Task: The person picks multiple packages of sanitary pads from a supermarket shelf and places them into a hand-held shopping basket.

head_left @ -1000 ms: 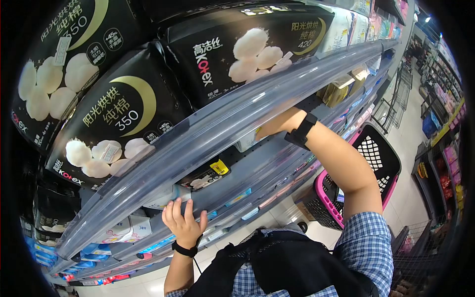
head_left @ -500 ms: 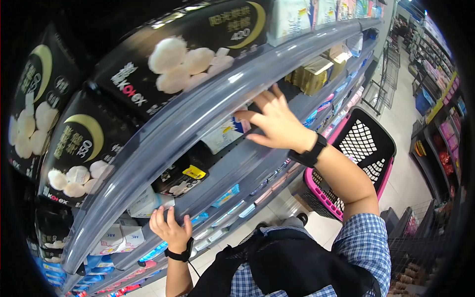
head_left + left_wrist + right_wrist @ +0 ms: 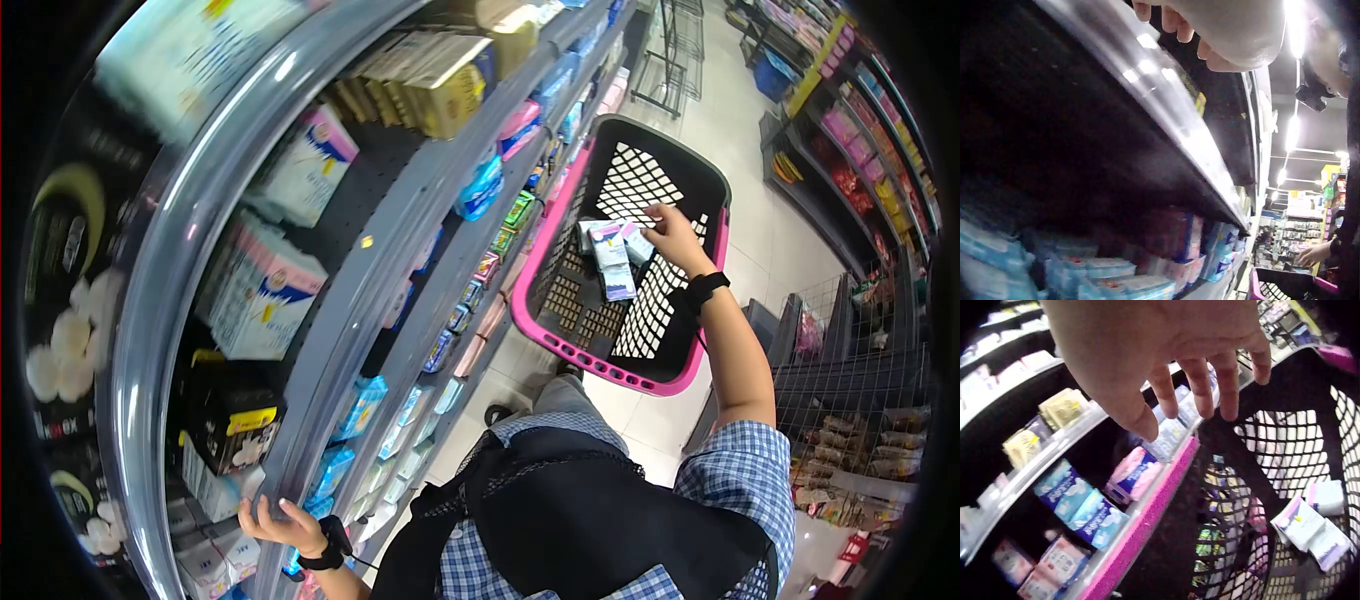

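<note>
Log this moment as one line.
right hand: empty, above pink-rimmed basket | left hand: empty, beside shelf edge | white packs: lying in basket

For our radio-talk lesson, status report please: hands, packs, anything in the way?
Right hand empty, over basket. Left hand by shelf edge. White packs lying in basket. Nothing visible between right hand and packs.

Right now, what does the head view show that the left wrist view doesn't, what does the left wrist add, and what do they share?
Only the head view shows the white-and-purple packs inside the basket and the person's grey trousers.

Only the left wrist view shows the ceiling's strip lights.

Both show the left hand by the shelving, the right hand, the pink-rimmed black shopping basket and light-blue packs on the shelves.
</note>
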Motion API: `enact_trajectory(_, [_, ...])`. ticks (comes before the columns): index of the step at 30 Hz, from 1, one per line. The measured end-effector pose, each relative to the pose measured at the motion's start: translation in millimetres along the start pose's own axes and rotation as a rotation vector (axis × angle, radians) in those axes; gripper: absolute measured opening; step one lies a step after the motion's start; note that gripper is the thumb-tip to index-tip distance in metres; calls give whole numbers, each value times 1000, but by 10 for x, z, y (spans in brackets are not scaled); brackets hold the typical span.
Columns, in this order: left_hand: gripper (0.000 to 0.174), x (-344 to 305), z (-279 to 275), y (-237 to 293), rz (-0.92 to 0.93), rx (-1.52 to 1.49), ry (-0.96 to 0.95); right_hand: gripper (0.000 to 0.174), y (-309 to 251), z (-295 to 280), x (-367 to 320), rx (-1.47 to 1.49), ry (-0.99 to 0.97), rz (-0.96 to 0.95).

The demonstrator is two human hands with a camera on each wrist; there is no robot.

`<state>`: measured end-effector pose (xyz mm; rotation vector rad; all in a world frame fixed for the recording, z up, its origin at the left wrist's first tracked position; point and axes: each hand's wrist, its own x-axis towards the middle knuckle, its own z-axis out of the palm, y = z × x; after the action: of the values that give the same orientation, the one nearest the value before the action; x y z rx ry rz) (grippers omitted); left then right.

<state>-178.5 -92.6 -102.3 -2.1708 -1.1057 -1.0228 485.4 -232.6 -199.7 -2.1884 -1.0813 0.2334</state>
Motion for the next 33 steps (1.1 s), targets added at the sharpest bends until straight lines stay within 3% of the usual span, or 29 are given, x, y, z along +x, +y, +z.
enact_trajectory(4, [23,629,267,700,152,-94,-151,41,598,209,0,-1,-392,360])
enact_trajectory(6, [33,1036,531,1140,112,-186,-321,43,1004,491,27,-33,-525,256])
enact_trajectory(9, [49,1536,954,1743,150,-127,-504,42,1325,859,88,-105,-630,313])
enact_trajectory(11, [57,1682,1232,1929,191,-75,-541,45,1494,1082,116,-193,-653,337])
enact_trajectory(13, [60,1748,1451,2035,233,134,-461,45,1689,1292,142,-209,-689,371])
enact_trajectory(17, [57,1700,1604,2046,288,267,-349,52,2122,1810,213,-273,-635,634])
enact_trajectory(20, [59,1695,1618,2068,333,355,-363,72,1931,1794,437,-273,-645,982])
enact_trajectory(21, [60,1678,1623,2050,336,379,-378,72,1935,1839,505,-268,-659,989])
enact_trajectory(23, [60,1625,1654,1974,357,365,-350,88,1966,2000,580,-231,-408,1070])
enact_trajectory(24, [61,1602,1663,1919,398,385,-336,105,2016,2152,610,-209,-333,1127])
enact_trajectory(25, [63,1825,1671,2218,400,363,-369,105,1996,2222,677,-213,-344,1130])
enact_trajectory(27, [64,1806,1699,2197,403,374,-355,113,1965,2320,788,-185,-239,1245])
enact_trajectory(33, [58,1792,1740,2198,400,373,-371,116,2138,2464,781,-273,-169,1062])
